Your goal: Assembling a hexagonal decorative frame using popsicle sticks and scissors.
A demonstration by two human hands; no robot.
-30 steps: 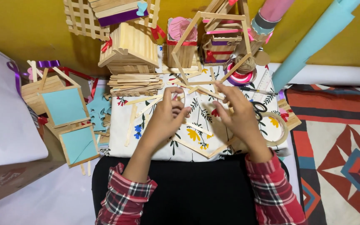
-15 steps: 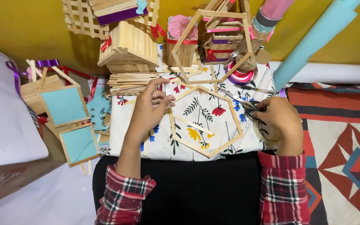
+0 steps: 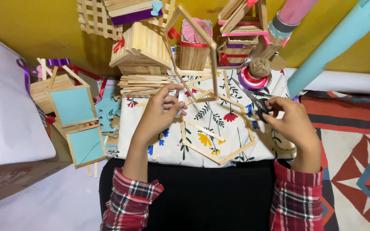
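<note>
Hexagonal frame of craft sticks (image 3: 195, 40) stands lifted and tilted over the floral cloth (image 3: 142, 128), its lower edge pinched in the left hand (image 3: 161, 112); fingers curled shut on the stick, thumb on top; the upper part of the frame rises in front of the small stick houses at the back. Second hexagonal stick frame (image 3: 232, 155) lies flat on the cloth just below, with one loose stick (image 3: 204, 130) inside it. Right hand (image 3: 294, 122) sits to the right of the flat frame, fingers closed around the handles of dark scissors (image 3: 253, 100); blades point up and left toward the lifted frame; whether the blades touch it, cannot tell. Stack of plain craft sticks (image 3: 144, 83) lies beside the left hand; stick house (image 3: 144, 47) behind it; twine spool (image 3: 258, 68) behind the scissors; two blue-panelled stick frames (image 3: 73, 107) at the left; patterned rug (image 3: 356, 162) at the right.
</note>
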